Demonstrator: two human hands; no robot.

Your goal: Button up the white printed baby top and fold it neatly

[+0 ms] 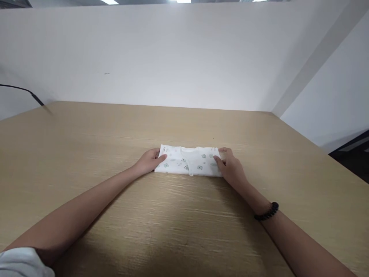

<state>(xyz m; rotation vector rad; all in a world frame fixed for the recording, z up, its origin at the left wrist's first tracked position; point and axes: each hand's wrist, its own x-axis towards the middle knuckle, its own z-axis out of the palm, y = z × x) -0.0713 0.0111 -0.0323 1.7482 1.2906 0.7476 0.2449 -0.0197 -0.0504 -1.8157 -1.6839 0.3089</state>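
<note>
A white baby shirt (188, 161) with small printed animal faces lies folded into a flat, wide rectangle on the wooden table (161, 227). Its neckline shows at the middle of the far edge. My left hand (149, 160) grips the left end, thumb on top and the other fingers mostly hidden at the side and beneath. At the opposite end, my right hand (230, 167) holds the cloth the same way, its thumb pressed on the print. A black coiled band (266, 211) circles my right wrist.
White panels (178, 57) rise behind the table and along its right side (331, 88). A black cable (34, 97) reaches the table's far left edge. Beyond the right edge is a dark object (353, 154), cut off by the frame.
</note>
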